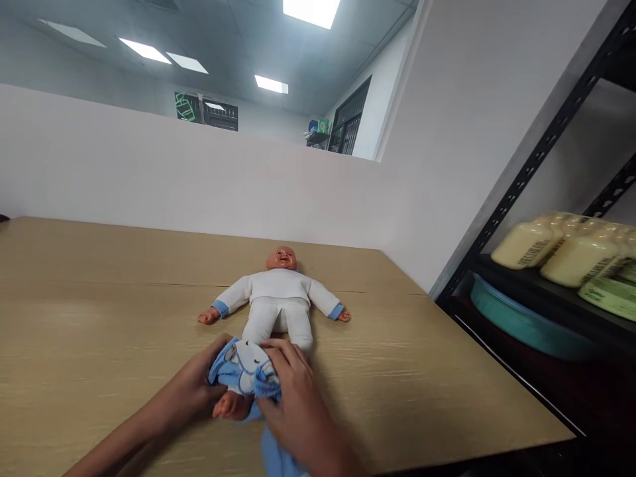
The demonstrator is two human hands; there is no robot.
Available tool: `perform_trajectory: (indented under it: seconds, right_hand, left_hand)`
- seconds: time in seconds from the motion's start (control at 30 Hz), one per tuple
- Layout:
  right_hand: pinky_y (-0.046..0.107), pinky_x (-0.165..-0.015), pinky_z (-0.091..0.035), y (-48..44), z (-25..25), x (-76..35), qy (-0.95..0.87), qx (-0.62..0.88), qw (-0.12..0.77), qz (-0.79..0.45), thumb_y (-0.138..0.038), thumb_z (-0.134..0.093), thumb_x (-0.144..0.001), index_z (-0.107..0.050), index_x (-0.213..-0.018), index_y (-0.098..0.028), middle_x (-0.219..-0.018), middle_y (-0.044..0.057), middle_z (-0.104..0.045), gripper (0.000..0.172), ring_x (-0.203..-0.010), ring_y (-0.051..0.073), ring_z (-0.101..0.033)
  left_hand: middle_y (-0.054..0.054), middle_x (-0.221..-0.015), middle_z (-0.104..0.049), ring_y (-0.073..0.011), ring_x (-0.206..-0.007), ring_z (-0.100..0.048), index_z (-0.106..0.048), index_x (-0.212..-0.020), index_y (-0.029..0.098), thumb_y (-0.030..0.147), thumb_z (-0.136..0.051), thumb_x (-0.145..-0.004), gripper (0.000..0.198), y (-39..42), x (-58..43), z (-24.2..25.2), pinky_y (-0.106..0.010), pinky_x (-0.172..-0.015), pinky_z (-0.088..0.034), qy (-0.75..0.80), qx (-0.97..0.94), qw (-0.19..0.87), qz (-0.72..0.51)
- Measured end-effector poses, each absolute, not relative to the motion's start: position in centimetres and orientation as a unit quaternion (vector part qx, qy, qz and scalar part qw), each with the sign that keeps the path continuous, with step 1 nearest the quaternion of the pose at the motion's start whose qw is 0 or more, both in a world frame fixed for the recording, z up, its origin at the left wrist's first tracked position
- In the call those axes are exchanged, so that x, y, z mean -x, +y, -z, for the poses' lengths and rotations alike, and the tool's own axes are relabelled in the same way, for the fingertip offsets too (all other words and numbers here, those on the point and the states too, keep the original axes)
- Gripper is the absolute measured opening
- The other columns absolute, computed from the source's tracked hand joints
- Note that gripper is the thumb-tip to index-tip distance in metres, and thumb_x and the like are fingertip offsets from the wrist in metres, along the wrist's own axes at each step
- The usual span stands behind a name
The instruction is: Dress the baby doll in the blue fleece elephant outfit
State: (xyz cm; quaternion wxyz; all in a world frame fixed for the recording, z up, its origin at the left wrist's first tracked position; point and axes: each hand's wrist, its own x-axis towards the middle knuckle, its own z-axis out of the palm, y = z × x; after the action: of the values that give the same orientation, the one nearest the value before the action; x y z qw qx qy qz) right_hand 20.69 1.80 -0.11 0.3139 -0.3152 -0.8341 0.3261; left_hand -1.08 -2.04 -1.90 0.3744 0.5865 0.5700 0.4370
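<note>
A baby doll (281, 291) in white clothing with blue cuffs lies on its back on the wooden table, arms spread and head toward the wall. Around its lower leg is a bunched blue and white baby garment (246, 361), perhaps pants, printed with a cartoon face. My left hand (206, 377) grips the garment's left edge. On the other side my right hand (293, 391) has its fingers closed on the cloth. One bare foot (232, 405) of the doll sticks out below the cloth. More blue fabric hangs beneath my right hand; the other foot is hidden.
The wooden table (124, 298) reaches back to a white wall (199, 179) with a wide window or mirror above. At the right a black metal shelf holds several cream bottles (581, 258) and a teal basin (527, 324). The table's front right edge is near.
</note>
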Motion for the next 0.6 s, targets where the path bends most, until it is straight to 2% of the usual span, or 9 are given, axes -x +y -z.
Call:
perform_trajectory:
  seconds: [0.1,0.2,0.27,0.4,0.53,0.6]
  right_hand:
    - [0.042,-0.106,-0.052,4.2,-0.3,-20.5,-0.836,0.285,0.306,-0.355,-0.009,-0.064,-0.082,-0.069,-0.121,-0.021,-0.123,0.009,-0.071,0.041,-0.119,0.028,-0.066]
    - [0.044,-0.098,-0.054,6.4,0.0,-20.4,-0.835,0.271,0.288,-0.382,-0.022,-0.07,-0.086,-0.072,-0.114,-0.021,-0.115,0.01,-0.075,0.028,-0.111,0.033,-0.07]
    - [0.043,-0.097,-0.056,8.0,0.2,-20.3,-0.814,0.265,0.273,-0.438,-0.034,-0.078,-0.085,-0.074,-0.117,-0.021,-0.113,0.011,-0.078,0.034,-0.108,0.034,-0.072]
    - [0.042,-0.106,-0.055,11.2,0.3,-20.0,-0.77,0.206,0.197,-0.571,-0.052,-0.09,-0.075,-0.077,-0.12,-0.024,-0.122,0.011,-0.079,0.055,-0.118,0.035,-0.071]
    - [0.046,-0.113,-0.052,13.2,-0.4,-19.9,-0.765,0.205,0.12,-0.598,-0.054,-0.097,-0.066,-0.071,-0.133,-0.022,-0.135,0.014,-0.074,0.079,-0.127,0.035,-0.068]
    - [0.046,-0.111,-0.053,13.4,-0.7,-20.1,-0.767,0.212,0.109,-0.596,-0.055,-0.097,-0.066,-0.069,-0.135,-0.021,-0.136,0.015,-0.073,0.081,-0.128,0.036,-0.068]
  left_hand:
    - [-0.006,-0.104,-0.078,-0.0344,-0.114,-0.069,-0.07,-0.107,0.02,0.031,-0.075,-0.076,0.032,-1.0,2.4,2.0,-0.041,-0.104,-0.054,0.568,-0.605,0.38,-0.409]
    - [-0.007,-0.113,-0.08,-0.034,-0.116,-0.069,-0.074,-0.112,0.02,0.037,-0.08,-0.082,0.034,0.2,3.7,2.6,-0.04,-0.104,-0.054,0.526,-0.628,0.426,-0.385]
    - [-0.006,-0.116,-0.08,-0.0318,-0.113,-0.069,-0.077,-0.112,0.021,0.04,-0.085,-0.082,0.037,0.9,4.4,2.9,-0.038,-0.102,-0.054,0.496,-0.636,0.457,-0.376]
    - [-0.003,-0.099,-0.08,-0.0272,-0.097,-0.069,-0.079,-0.099,0.019,0.046,-0.09,-0.077,0.036,2.3,5.2,2.9,-0.034,-0.09,-0.055,0.478,-0.622,0.505,-0.36]
    - [0.0,-0.091,-0.077,-0.0242,-0.09,-0.067,-0.078,-0.093,0.019,0.048,-0.095,-0.068,0.042,3.5,5.9,2.9,-0.033,-0.086,-0.054,0.487,-0.594,0.548,-0.33]
    - [0.0,-0.09,-0.076,-0.0251,-0.091,-0.066,-0.076,-0.094,0.019,0.051,-0.099,-0.061,0.051,4.0,6.3,3.2,-0.034,-0.086,-0.054,0.484,-0.579,0.563,-0.337]
